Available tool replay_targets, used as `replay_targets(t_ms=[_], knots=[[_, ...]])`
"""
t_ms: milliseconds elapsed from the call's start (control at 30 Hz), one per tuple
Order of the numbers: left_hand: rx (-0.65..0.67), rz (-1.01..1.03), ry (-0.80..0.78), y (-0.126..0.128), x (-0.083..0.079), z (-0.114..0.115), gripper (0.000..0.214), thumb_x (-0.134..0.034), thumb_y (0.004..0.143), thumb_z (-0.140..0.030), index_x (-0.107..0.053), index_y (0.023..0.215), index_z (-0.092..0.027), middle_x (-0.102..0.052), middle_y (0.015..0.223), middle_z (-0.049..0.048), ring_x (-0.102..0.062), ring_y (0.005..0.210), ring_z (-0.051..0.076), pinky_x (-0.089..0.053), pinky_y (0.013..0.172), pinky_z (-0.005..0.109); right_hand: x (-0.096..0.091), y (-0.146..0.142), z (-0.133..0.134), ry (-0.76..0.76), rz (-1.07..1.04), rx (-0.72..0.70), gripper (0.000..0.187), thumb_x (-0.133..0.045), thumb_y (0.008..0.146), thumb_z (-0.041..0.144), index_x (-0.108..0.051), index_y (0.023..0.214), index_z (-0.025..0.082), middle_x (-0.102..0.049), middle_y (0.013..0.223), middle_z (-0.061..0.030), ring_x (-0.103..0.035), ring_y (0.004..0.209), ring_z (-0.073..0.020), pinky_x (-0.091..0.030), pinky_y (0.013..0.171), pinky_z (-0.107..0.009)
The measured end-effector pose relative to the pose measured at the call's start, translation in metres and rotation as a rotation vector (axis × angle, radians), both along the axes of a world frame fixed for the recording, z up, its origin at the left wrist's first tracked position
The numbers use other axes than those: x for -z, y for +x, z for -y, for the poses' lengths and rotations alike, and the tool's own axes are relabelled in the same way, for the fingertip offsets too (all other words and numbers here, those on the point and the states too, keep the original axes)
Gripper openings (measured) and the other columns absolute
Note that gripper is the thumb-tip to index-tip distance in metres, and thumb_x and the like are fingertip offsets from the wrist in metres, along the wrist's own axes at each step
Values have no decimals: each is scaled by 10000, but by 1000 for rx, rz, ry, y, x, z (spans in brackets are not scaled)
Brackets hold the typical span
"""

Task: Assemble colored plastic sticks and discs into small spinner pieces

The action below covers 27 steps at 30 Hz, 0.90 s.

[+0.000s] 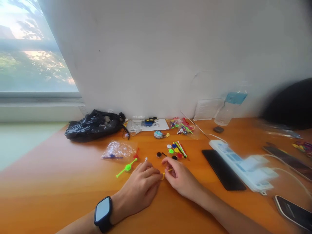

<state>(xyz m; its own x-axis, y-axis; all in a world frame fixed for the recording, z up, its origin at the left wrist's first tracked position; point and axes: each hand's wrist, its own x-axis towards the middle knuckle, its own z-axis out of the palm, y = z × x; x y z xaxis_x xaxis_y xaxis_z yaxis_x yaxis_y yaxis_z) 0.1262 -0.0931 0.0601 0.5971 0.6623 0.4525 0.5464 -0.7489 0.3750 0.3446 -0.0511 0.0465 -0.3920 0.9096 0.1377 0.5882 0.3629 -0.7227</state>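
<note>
Between my hands is a small yellow plastic piece (162,176), mostly covered by the fingers. My left hand (143,182), with a watch on its wrist, closes its fingertips on the piece's left side. My right hand (180,177) pinches it from the right. A green arrow with a round hub (128,167) lies left of my left hand. A white arrow tip (146,159) shows just beyond the left fingers, and a red arrow piece (136,156) lies behind the green one. Several coloured round pieces (171,151) and thin arrow sticks (180,149) lie beyond my right hand.
A clear plastic bag (119,150) and a black bag (95,125) lie to the left. Farther back are a paper sheet (161,124), a round tin (158,134) and bagged pieces (182,126). At right are a dark phone (223,169), a power strip (234,159) and a bottle (224,113).
</note>
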Motion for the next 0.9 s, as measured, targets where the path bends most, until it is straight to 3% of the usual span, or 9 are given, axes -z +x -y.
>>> replay_targets(t_ms=[633, 900], knots=[[17, 16, -66, 2, 0, 0, 224, -465, 1000, -77, -635, 997, -223, -732, 1016, 63, -631, 982, 234, -510, 936, 399, -3, -4, 3, 43, 58, -10, 209, -556, 907, 154, -653, 1081, 218, -727, 1027, -57, -661, 827, -199, -457, 724, -288], [-30, 53, -81, 5, 6, -4, 190, -512, 931, -59, -597, 912, -228, -703, 938, 47, -635, 944, 226, -522, 870, 364, -5, -6, 4, 89, 171, -63, 178, -508, 952, 160, -650, 1041, 220, -736, 990, -57, -672, 832, -210, -436, 715, -291]])
